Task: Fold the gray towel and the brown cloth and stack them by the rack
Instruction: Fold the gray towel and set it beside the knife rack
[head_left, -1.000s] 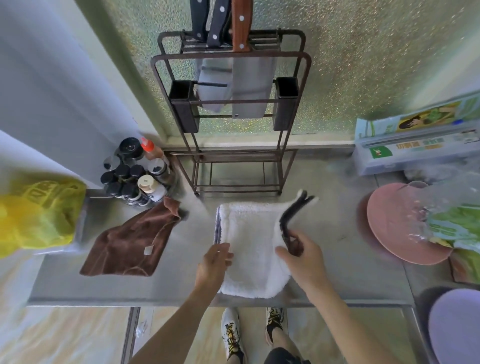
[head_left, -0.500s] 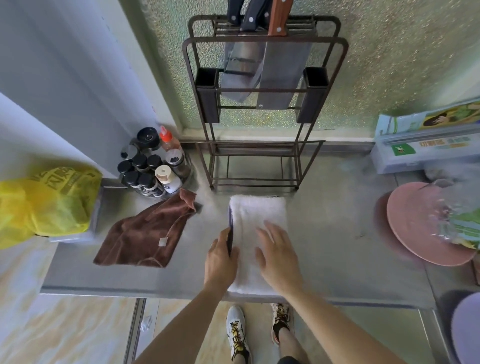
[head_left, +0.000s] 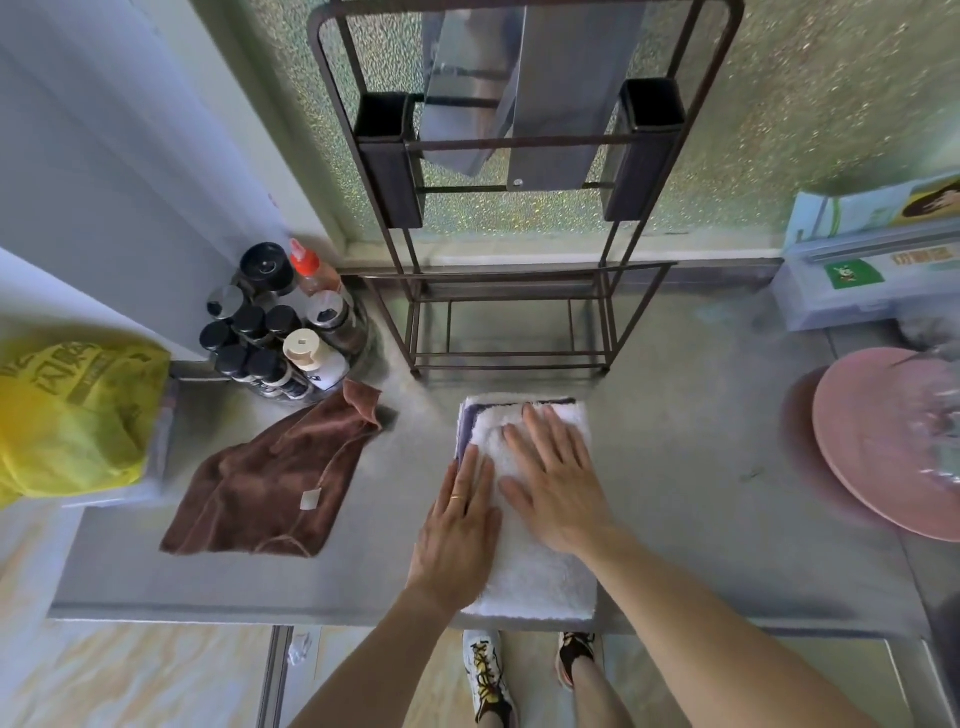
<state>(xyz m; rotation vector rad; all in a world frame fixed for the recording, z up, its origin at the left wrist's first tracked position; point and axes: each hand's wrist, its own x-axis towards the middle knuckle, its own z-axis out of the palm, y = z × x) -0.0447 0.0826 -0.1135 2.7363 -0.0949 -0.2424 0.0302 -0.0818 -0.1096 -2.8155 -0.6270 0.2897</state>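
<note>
The gray towel (head_left: 535, 571) lies folded into a narrow upright rectangle on the smooth metal bench (head_left: 701, 493), just in front of the rack (head_left: 511, 322). Its upper face is white, fluffy pile; a gray-violet edge shows along the far and left sides. Both hands rest flat on it, palms down, fingers extended, grip released. The left hand (head_left: 457, 525) covers the towel's left edge and wears a thin ring; the right hand (head_left: 558, 483) lies beside it, further forward. The brown cloth (head_left: 270, 478) lies unfolded and rumpled to the left, soft-napped, with a small pale tag. The rack is dark wire-frame. Round-capped spice jars (head_left: 270, 332) cluster behind the cloth.
</note>
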